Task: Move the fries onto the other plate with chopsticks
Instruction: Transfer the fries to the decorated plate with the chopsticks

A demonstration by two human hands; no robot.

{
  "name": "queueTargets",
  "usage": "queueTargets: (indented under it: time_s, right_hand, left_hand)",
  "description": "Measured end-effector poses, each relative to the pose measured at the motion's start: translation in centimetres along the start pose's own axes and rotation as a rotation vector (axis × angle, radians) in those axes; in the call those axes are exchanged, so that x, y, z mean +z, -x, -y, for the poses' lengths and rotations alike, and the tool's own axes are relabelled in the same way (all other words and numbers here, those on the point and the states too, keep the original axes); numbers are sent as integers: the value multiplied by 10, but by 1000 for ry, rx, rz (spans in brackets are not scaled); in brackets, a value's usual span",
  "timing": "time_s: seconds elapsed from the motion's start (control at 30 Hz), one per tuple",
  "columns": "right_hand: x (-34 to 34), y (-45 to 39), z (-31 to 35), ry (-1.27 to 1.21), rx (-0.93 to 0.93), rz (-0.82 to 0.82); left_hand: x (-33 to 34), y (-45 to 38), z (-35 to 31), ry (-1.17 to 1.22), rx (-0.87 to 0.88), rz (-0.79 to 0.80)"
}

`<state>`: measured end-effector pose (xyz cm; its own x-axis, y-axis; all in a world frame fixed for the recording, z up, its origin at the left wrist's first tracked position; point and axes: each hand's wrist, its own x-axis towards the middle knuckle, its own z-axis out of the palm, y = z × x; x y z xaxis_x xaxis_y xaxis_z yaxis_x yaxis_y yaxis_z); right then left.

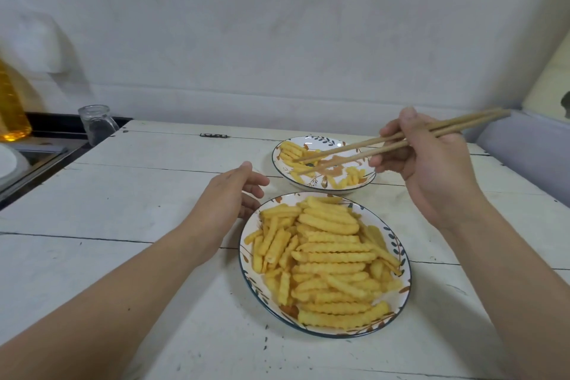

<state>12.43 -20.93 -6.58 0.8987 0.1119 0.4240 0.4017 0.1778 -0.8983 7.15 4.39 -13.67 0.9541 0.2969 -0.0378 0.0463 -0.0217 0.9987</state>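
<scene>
While the right hand [431,160] pinches a pair of wooden chopsticks [398,140] between thumb and curled fingers, their tips reach out past its fingers and hover over the far plate [320,140], close above the few fries [293,153] already lying there. No fry can be seen caught between the tips; the two sticks lie almost together at that end. The back ends of the chopsticks stick out behind the hand, away from the plates.

The left hand [229,194] is relaxed, fingers loosely bent and holding nothing, its fingertips just beside the far-left rim of the near plate [246,271]; whether it touches the rim I cannot tell. That near plate sits below and between both hands, heaped with crinkle-cut fries [327,256]. The two plates stand near each other on the white plank counter [138,194], rims apart.

Well beyond the left hand, at the counter's far edge, an upturned glass [97,123] stands, and further out still a bottle of yellow oil [12,102].
</scene>
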Motion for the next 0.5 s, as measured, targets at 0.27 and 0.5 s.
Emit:
queueTargets:
  time_s: [0.27, 0.5]
  right_hand:
    - [16, -11, -44, 177, 98, -143]
    - [28, -8, -40, 256, 65, -92]
  left_hand:
    - [1, 0, 1, -24, 8, -1]
    - [1, 0, 1, -21, 15, 4]
